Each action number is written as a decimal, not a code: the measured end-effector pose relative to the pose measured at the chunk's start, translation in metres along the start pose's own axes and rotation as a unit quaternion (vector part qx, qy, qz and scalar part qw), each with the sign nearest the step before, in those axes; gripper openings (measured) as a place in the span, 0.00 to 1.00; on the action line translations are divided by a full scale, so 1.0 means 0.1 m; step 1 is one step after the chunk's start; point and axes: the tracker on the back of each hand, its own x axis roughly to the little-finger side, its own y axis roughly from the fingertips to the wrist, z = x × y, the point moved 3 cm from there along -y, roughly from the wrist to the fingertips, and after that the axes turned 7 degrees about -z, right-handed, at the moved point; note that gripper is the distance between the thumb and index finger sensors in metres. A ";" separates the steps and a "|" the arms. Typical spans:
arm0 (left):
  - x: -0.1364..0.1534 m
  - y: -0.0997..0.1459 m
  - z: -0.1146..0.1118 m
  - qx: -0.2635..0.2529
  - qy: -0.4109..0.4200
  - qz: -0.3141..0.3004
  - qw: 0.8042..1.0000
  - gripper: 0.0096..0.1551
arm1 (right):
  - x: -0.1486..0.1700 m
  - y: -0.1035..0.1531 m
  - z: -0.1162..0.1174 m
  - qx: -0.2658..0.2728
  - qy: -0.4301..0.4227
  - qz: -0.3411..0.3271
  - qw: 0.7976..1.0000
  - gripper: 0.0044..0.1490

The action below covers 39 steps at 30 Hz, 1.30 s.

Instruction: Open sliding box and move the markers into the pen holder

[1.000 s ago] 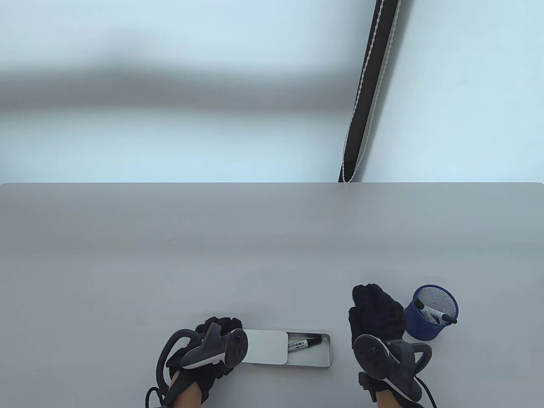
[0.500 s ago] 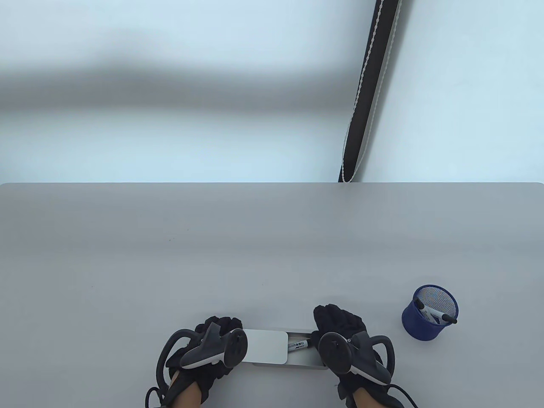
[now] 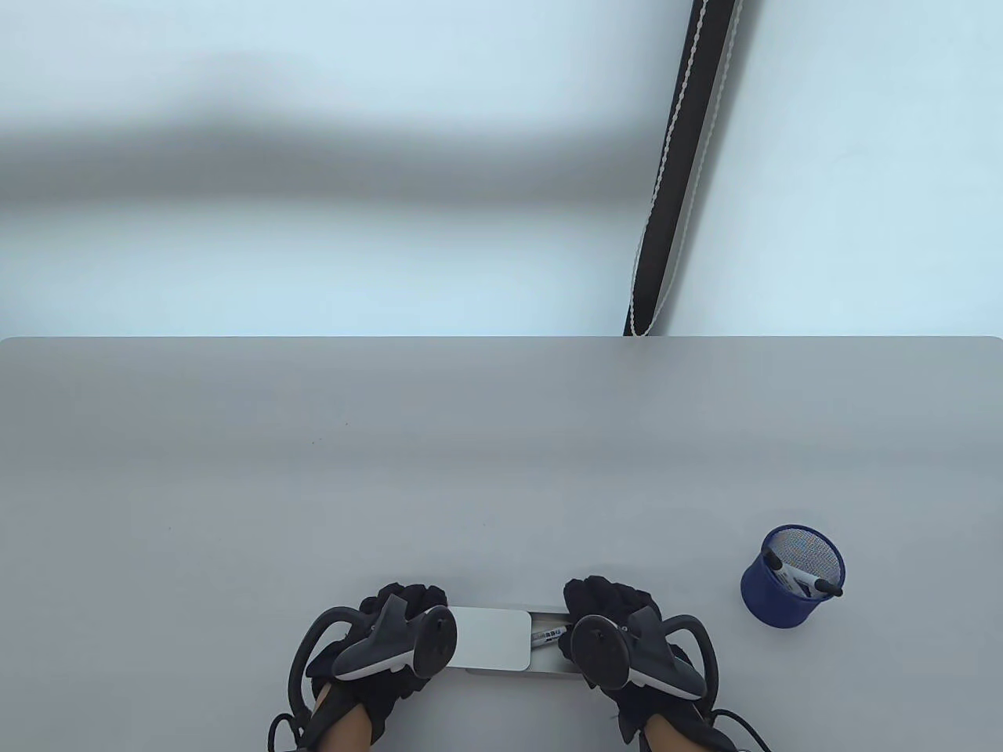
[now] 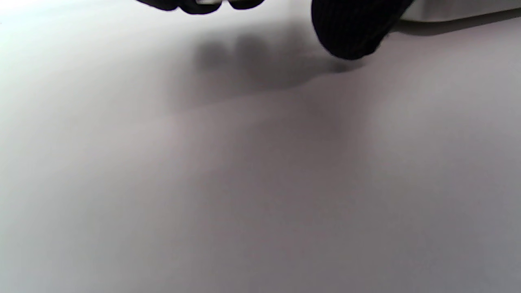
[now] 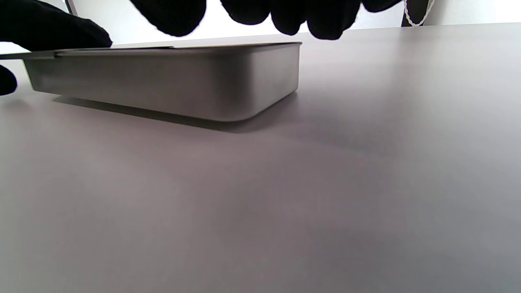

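- Sliding box (image 3: 501, 638) sits at the near edge of the table (image 3: 470, 470), long side running left-right, between the two hands.
- Lid (image 3: 490, 638) is slid left, covering roughly the left half of the tray; right half is exposed.
- One marker (image 3: 548, 633) lies inside the exposed part, white label visible, its right end hidden under the right hand.
- Left hand (image 3: 392, 634) is at the box's left end, tracker (image 3: 396, 646) on top blocking most of the fingers. Left wrist view shows only a thumb tip (image 4: 350, 32) near the table beside the box edge, other fingertips just at the top edge. Probably steadying the lid end, but can't tell if it actually grips.
- Right hand (image 3: 619, 627) is over the box's right end, covering it. In the right wrist view the fingertips (image 5: 285, 16) hang curled just above the tray rim (image 5: 175, 44); the dark glove at that view's left edge touches the lid. Whether they have the marker pinched isn't visible.
- Tray wall (image 5: 163, 85) sits flat on the table in the right wrist view.
- Blue mesh pen holder (image 3: 791, 580) stands upright right of the box, well apart from the right hand.
- Two markers (image 3: 803, 581) already in the holder, leaning, black caps poking over the rim.
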 end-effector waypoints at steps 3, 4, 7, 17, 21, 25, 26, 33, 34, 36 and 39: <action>0.00 0.00 0.00 0.000 0.000 0.000 1.000 0.44 | -0.01 -0.02 0.03 -0.013 0.016 0.002 1.000 0.38; 0.00 0.00 0.00 0.000 -0.002 0.000 1.000 0.44 | -0.02 -0.03 0.04 -0.017 0.032 0.004 0.999 0.38; 0.00 0.00 0.00 0.000 -0.002 0.000 1.000 0.44 | -0.02 -0.05 0.09 -0.031 0.063 0.006 0.998 0.40; -0.01 0.00 0.00 -0.001 -0.013 0.003 1.000 0.45 | -0.05 -0.14 0.15 -0.010 0.127 0.015 0.992 0.46; -0.02 0.00 0.00 -0.002 -0.013 0.004 1.000 0.46 | -0.08 -0.16 0.17 0.000 0.163 0.016 0.987 0.46; -0.02 -0.01 0.01 -0.003 -0.013 0.004 1.000 0.46 | -0.11 -0.18 0.17 0.000 0.196 0.006 0.981 0.47; -0.02 -0.01 0.01 -0.003 -0.012 0.004 1.000 0.46 | -0.12 -0.18 0.17 0.000 0.205 0.001 0.979 0.48; -0.02 -0.01 0.01 -0.003 -0.012 0.004 1.000 0.46 | -0.15 -0.17 0.20 0.002 0.251 -0.018 0.968 0.53; -0.02 -0.01 0.01 -0.003 -0.012 0.004 1.000 0.46 | -0.16 -0.16 0.20 0.003 0.254 -0.019 0.967 0.53; -0.02 -0.01 0.01 -0.003 -0.012 0.004 1.000 0.46 | -0.16 -0.15 0.20 0.005 0.255 -0.022 0.967 0.52; -0.01 -0.01 0.01 -0.003 -0.011 0.005 1.000 0.46 | -0.16 -0.13 0.18 0.014 0.244 -0.027 0.969 0.48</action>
